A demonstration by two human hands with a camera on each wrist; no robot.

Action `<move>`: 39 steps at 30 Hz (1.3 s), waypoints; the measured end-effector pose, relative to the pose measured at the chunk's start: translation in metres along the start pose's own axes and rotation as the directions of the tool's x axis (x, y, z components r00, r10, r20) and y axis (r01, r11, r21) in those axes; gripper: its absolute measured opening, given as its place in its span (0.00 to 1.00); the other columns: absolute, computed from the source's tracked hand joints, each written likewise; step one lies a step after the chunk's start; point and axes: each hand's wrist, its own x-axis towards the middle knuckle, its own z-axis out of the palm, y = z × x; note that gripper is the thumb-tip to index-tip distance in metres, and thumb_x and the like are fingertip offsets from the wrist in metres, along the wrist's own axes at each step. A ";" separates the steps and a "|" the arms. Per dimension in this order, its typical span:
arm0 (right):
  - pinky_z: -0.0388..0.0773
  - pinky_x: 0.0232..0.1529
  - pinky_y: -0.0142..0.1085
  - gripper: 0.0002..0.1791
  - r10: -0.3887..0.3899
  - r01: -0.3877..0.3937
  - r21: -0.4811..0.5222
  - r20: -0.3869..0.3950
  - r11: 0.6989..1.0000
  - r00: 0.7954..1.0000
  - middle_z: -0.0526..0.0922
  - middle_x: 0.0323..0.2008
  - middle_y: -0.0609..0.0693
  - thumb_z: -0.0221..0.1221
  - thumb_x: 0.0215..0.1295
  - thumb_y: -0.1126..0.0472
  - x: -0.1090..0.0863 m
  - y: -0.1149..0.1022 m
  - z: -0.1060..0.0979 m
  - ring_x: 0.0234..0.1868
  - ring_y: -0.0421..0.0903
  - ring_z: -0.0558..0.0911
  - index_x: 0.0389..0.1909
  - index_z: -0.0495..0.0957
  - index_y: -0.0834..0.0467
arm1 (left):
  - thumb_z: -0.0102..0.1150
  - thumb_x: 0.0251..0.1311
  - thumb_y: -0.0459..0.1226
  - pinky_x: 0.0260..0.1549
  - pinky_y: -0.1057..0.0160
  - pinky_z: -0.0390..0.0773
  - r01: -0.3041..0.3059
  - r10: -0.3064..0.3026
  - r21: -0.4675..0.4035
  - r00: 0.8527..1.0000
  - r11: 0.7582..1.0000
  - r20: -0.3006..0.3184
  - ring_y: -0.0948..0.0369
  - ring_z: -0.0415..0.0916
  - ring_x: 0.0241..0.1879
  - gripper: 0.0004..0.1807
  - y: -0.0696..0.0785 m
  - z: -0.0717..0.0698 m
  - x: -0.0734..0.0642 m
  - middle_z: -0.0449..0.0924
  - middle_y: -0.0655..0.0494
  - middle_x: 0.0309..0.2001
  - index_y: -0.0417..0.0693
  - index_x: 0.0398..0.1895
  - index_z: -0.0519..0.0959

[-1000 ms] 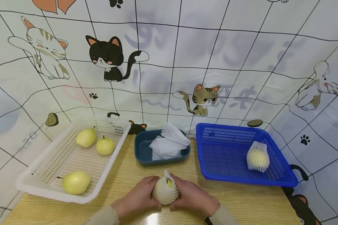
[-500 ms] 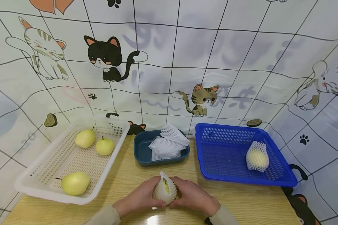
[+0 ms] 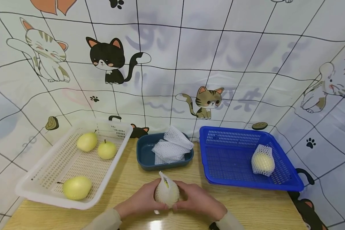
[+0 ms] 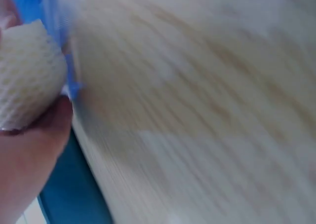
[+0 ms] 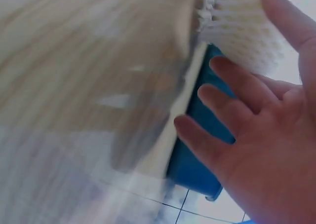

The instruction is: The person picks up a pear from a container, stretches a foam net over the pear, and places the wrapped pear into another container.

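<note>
Fruit (image 3: 167,194), netted — stem (image 3: 165,180) up, axis tilted left — gripped by left hand (image 3: 145,198), right hand (image 3: 195,198)

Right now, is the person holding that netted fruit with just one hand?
No, the head view shows the left hand and right hand gripping the netted fruit from opposite sides.

Left hand (image 4: 27,160) grips a pale netted bundle (image 4: 29,76) way off left, blurry wood tabletop (image 4: 197,110) hogging the view.

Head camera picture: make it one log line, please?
left hand, right hand: hold netted fruit | white basket: three fruits | blue basket: another netted fruit
</note>
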 end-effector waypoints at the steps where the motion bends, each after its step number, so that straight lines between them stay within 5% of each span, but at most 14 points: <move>1: 0.77 0.62 0.45 0.43 0.008 -0.008 0.046 0.003 0.999 1.000 0.79 0.65 0.42 0.70 0.61 0.37 0.000 -0.001 -0.002 0.63 0.43 0.78 0.75 0.69 0.45 | 0.79 0.51 0.50 0.45 0.64 0.79 0.021 -0.020 -0.082 1.000 0.996 0.011 0.63 0.78 0.47 0.47 0.000 -0.002 0.000 0.79 0.59 0.52 0.46 0.72 0.66; 3: 0.77 0.63 0.50 0.42 0.011 -0.011 0.121 -0.004 0.993 1.000 0.77 0.67 0.46 0.67 0.65 0.37 -0.002 -0.004 -0.007 0.66 0.48 0.77 0.76 0.68 0.46 | 0.76 0.57 0.48 0.47 0.62 0.81 0.051 -0.043 -0.259 0.998 0.964 0.038 0.59 0.79 0.50 0.48 0.002 -0.005 0.000 0.78 0.53 0.56 0.42 0.76 0.60; 6: 0.77 0.62 0.55 0.39 -0.010 0.020 0.226 -0.043 0.974 0.999 0.75 0.70 0.50 0.65 0.69 0.41 -0.005 -0.006 -0.014 0.67 0.55 0.76 0.77 0.67 0.49 | 0.71 0.64 0.43 0.51 0.61 0.81 0.075 -0.056 -0.470 0.997 0.880 0.054 0.55 0.78 0.56 0.49 0.006 -0.008 0.001 0.75 0.45 0.60 0.35 0.79 0.53; 10: 0.76 0.63 0.53 0.37 -0.067 0.100 0.293 -0.122 0.951 0.990 0.73 0.72 0.50 0.66 0.71 0.48 -0.008 -0.008 -0.021 0.67 0.55 0.76 0.77 0.66 0.53 | 0.61 0.73 0.42 0.54 0.61 0.80 0.066 -0.051 -0.609 0.998 0.790 0.042 0.55 0.78 0.57 0.42 0.013 -0.011 -0.001 0.76 0.42 0.61 0.29 0.77 0.52; 13: 0.76 0.64 0.50 0.39 -0.113 0.166 0.272 -0.199 0.948 0.973 0.74 0.71 0.49 0.69 0.68 0.51 -0.010 -0.009 -0.023 0.66 0.53 0.77 0.77 0.66 0.51 | 0.51 0.79 0.43 0.56 0.58 0.79 0.075 -0.057 -0.712 0.997 0.699 0.050 0.57 0.78 0.57 0.37 0.016 -0.010 -0.001 0.77 0.44 0.60 0.27 0.76 0.51; 16: 0.79 0.61 0.48 0.41 -0.201 0.263 0.177 -0.307 0.948 0.930 0.75 0.70 0.51 0.73 0.64 0.56 -0.011 -0.009 -0.020 0.65 0.53 0.79 0.76 0.67 0.52 | 0.44 0.82 0.46 0.55 0.58 0.78 0.079 -0.069 -0.781 0.997 0.620 0.047 0.58 0.78 0.56 0.35 0.019 -0.008 -0.001 0.78 0.48 0.57 0.26 0.76 0.51; 20: 0.82 0.56 0.45 0.39 -0.315 0.356 0.009 -0.440 0.935 0.841 0.77 0.68 0.52 0.75 0.59 0.63 -0.009 -0.010 -0.014 0.63 0.50 0.79 0.72 0.72 0.56 | 0.38 0.83 0.49 0.56 0.58 0.76 0.050 -0.060 -0.828 0.998 0.559 0.020 0.59 0.76 0.57 0.35 0.026 -0.005 0.000 0.78 0.50 0.57 0.27 0.75 0.51; 23: 0.82 0.53 0.43 0.35 -0.339 0.352 -0.073 -0.505 0.933 0.793 0.78 0.63 0.49 0.76 0.58 0.62 -0.007 -0.014 -0.012 0.61 0.47 0.79 0.67 0.76 0.52 | 0.36 0.83 0.52 0.59 0.58 0.73 0.041 -0.060 -0.855 0.998 0.517 0.012 0.59 0.73 0.60 0.37 0.031 -0.003 0.002 0.74 0.50 0.62 0.29 0.76 0.51; 28: 0.81 0.52 0.41 0.29 -0.351 0.331 -0.141 -0.561 0.933 0.750 0.79 0.57 0.44 0.76 0.58 0.61 -0.005 -0.020 -0.012 0.55 0.45 0.80 0.61 0.80 0.48 | 0.37 0.82 0.55 0.61 0.56 0.72 0.047 -0.107 -0.876 0.994 0.480 -0.006 0.59 0.72 0.61 0.39 0.037 0.000 0.006 0.72 0.49 0.64 0.32 0.78 0.50; 35: 0.82 0.47 0.37 0.26 -0.447 0.361 -0.268 -0.614 0.893 0.650 0.82 0.49 0.45 0.75 0.54 0.69 0.003 -0.023 -0.009 0.47 0.44 0.83 0.54 0.83 0.52 | 0.41 0.81 0.53 0.64 0.50 0.75 0.010 -0.098 -0.946 0.995 0.325 -0.024 0.54 0.77 0.61 0.39 0.041 0.005 0.010 0.70 0.44 0.66 0.36 0.80 0.46; 39: 0.81 0.46 0.31 0.20 -0.440 0.347 -0.275 -0.645 0.897 0.625 0.83 0.44 0.43 0.73 0.55 0.72 0.007 -0.023 -0.008 0.44 0.42 0.84 0.48 0.84 0.52 | 0.44 0.81 0.50 0.62 0.53 0.77 -0.001 -0.105 -0.957 0.994 0.291 -0.033 0.53 0.77 0.61 0.38 0.043 0.006 0.011 0.67 0.42 0.66 0.37 0.80 0.45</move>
